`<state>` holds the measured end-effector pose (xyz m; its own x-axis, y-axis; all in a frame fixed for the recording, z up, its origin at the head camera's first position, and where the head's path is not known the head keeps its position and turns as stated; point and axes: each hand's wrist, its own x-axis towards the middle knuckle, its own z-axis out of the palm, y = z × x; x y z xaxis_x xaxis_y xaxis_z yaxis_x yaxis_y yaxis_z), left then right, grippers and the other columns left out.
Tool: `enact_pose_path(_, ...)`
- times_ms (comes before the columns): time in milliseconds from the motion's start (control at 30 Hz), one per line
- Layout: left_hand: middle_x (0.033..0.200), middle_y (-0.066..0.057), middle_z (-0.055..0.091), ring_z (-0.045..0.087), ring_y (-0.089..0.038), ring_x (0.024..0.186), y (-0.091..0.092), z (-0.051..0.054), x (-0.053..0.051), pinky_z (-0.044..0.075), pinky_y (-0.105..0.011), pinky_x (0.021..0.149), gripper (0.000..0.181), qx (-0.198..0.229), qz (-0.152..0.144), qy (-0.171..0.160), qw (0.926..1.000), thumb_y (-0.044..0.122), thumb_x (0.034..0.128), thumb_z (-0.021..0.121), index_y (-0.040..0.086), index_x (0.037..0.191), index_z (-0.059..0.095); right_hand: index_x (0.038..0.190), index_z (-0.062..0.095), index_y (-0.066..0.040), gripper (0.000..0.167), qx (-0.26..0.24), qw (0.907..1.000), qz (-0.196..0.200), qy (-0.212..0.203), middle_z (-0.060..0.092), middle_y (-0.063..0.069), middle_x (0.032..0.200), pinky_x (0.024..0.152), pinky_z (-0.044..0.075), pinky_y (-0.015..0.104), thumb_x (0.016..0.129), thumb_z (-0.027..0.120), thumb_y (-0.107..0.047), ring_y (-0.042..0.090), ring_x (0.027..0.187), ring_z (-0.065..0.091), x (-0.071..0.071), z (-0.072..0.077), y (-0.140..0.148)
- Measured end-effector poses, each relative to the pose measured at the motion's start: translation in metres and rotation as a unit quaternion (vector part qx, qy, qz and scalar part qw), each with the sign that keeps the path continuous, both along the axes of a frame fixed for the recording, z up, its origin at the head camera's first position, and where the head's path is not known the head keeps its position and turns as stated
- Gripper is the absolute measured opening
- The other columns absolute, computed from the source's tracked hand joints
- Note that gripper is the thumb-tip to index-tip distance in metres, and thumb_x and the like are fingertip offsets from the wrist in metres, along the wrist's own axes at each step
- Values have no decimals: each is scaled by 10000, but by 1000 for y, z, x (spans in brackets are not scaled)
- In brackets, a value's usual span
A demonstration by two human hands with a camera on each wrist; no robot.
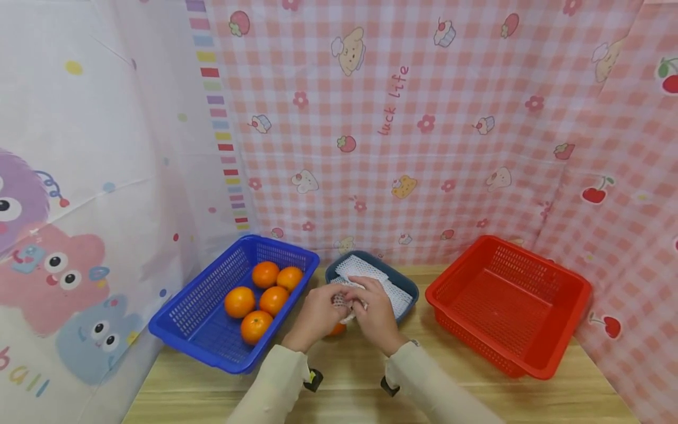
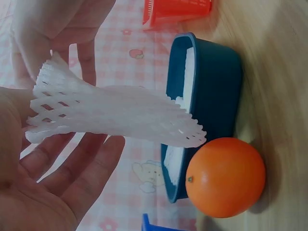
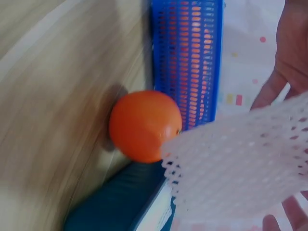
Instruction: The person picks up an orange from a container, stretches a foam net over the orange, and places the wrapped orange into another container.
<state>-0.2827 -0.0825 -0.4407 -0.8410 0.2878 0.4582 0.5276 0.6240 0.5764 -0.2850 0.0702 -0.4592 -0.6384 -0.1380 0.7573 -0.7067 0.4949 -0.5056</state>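
Observation:
Both hands hold a white foam fruit net [image 2: 110, 113] above the table, its meshed opening at their fingers and its other end hanging toward the table. My left hand [image 1: 319, 311] has its thumb at the opening, with the other fingers along the net's side. My right hand [image 1: 375, 312] pinches the rim from the other side. In the head view the hands hide most of the net. Just below it, a single orange [image 2: 226, 177] sits on the table, beside a dark teal basket [image 2: 216, 86] holding flat white foam nets [image 1: 397, 296].
To the left stands a blue basket [image 1: 196, 353] with several oranges [image 1: 256, 327]. A red basket [image 1: 489, 347] with nothing visible in it stands to the right. A pink checked cloth [image 1: 371, 165] hangs behind the wooden table [image 1: 344, 394].

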Motion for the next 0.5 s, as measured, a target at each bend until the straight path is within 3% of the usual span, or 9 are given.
enact_pose_path(200,1049,1,698,590,-156,783,-1,-5,2,519,-332,727,326,416,128,-615,9972,101,791,769,159,1108,725,841,725,-88,197,-22,9982,18,-594,708,58,1013,877,509,415,756,701,88,219,1000,652,-1,-4,11)
enact_pose_path(333,1053,-24,696,608,-187,871,-1,-7,4,517,-387,807,308,798,183,-774,9936,85,787,781,164,1078,719,954,712,-87,198,-76,9927,124,-1201,704,41,996,865,510,438,781,738,4,234,978,654,0,-3,17)
enact_pose_path(500,1074,-64,685,605,-261,986,0,-12,4,471,-474,903,296,1442,180,-819,9860,89,768,815,132,1039,703,1121,664,-110,329,46,9788,291,-2028,674,59,1128,899,485,503,812,774,-136,294,1053,622,0,-1,23)
